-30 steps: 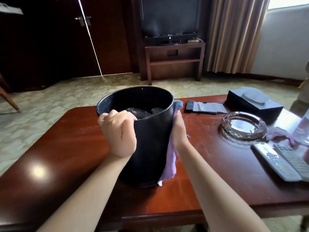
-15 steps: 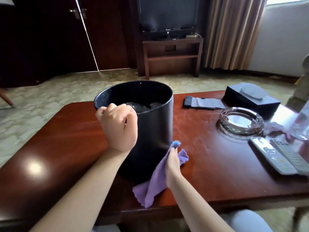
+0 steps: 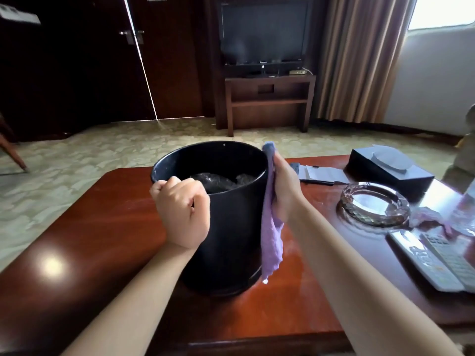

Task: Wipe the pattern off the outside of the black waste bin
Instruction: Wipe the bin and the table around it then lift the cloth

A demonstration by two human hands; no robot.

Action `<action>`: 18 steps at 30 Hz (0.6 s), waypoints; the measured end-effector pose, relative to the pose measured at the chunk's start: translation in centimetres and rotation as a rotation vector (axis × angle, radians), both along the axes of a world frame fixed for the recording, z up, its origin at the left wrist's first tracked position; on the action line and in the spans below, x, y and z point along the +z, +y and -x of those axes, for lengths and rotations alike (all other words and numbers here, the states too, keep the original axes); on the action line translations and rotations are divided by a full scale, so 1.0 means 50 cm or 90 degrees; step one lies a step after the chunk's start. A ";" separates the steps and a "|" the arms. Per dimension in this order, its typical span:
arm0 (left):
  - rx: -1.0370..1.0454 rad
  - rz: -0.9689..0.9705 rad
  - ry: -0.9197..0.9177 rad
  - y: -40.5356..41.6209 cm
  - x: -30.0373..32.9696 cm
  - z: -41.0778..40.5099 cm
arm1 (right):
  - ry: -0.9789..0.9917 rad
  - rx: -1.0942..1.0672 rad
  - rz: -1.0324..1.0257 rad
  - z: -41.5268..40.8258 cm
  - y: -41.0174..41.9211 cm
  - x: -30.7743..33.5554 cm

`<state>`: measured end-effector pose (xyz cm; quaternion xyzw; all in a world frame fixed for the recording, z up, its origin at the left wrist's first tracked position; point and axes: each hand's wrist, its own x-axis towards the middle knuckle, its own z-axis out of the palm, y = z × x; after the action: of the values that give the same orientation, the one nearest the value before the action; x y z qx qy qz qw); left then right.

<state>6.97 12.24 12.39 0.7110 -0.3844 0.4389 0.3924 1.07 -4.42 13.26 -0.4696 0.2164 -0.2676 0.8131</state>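
Observation:
A black waste bin (image 3: 231, 227) stands upright on the red-brown wooden table (image 3: 108, 227), with a dark liner bag inside. My left hand (image 3: 181, 211) grips the bin's near rim, fingers curled over it. My right hand (image 3: 284, 191) presses a purple cloth (image 3: 271, 235) flat against the bin's right outer wall, near the rim. The cloth hangs down almost to the table. No pattern shows on the side of the bin that faces me.
To the right on the table lie a glass ashtray (image 3: 375, 204), two remote controls (image 3: 442, 258), a black tissue box (image 3: 390, 170), a notepad with a pen (image 3: 321, 173) and a second purple rag (image 3: 431, 219). A TV stand (image 3: 270, 98) is across the carpet.
My right hand has carried the cloth from low beside the bin's base up its right side to the rim. My left hand keeps its grip on the rim.

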 end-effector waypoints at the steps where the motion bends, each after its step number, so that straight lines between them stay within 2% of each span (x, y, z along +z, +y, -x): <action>1: -0.010 0.001 -0.005 0.006 0.001 -0.007 | -0.013 0.005 0.035 -0.008 0.003 0.016; 4: -0.034 0.001 -0.014 0.016 0.001 -0.017 | 0.031 -0.022 0.081 -0.021 0.002 0.011; 8: -0.009 0.016 -0.026 0.017 -0.004 -0.033 | 0.223 -0.029 -0.004 -0.018 0.024 -0.081; 10: -0.002 0.023 -0.024 0.025 -0.003 -0.056 | 0.297 -0.125 -0.064 -0.013 0.068 -0.144; 11: -0.004 0.022 -0.025 0.031 -0.003 -0.068 | 0.301 -0.169 -0.081 -0.009 0.090 -0.174; 14: 0.032 0.011 -0.027 0.053 -0.003 -0.095 | 0.204 -0.152 -0.111 0.003 0.149 -0.233; 18: 0.173 0.028 0.036 0.076 -0.019 -0.090 | 0.273 -0.275 -0.115 0.000 0.174 -0.247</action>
<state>11.45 16.03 11.45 0.7597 -0.2640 0.4761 0.3556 1.10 4.28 0.89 -0.3839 0.5006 -0.3088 0.7117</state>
